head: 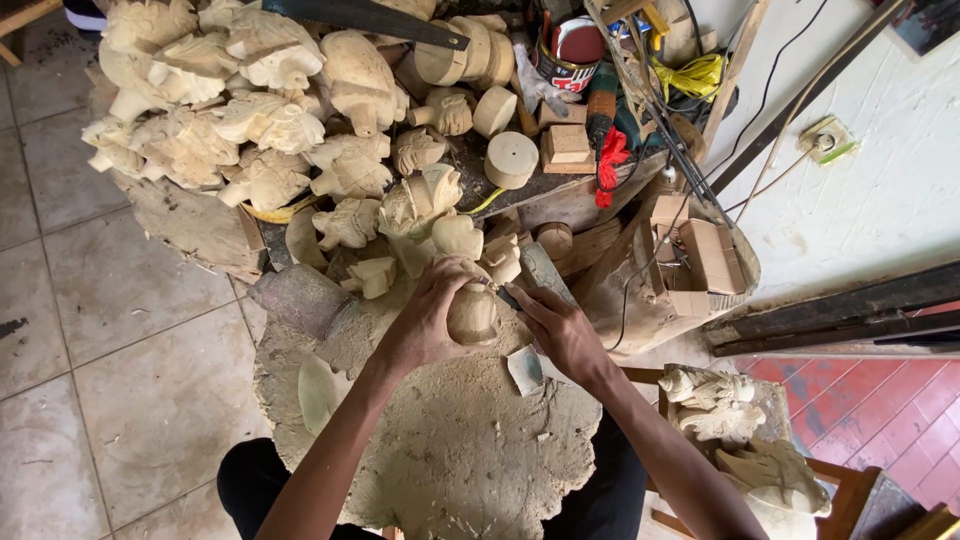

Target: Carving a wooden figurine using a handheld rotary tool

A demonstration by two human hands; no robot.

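My left hand (428,312) grips a pale rounded wooden piece (473,316), pressing it onto a sawdust-covered stump (470,450). Right beside it, my right hand (562,332) holds a metal carving chisel (508,297) whose tip touches the upper side of the piece. The chisel handle is hidden inside my fist. A small curved wood offcut (524,370) lies on the stump just below my right hand.
Several carved pale wooden figures (260,120) are heaped at the upper left. A mallet (300,298) lies left of the stump. Wooden discs (511,157), a paint tin (568,55), a saw (365,17) and boxes (705,255) crowd the back. More carvings (715,405) sit on a stool at right.
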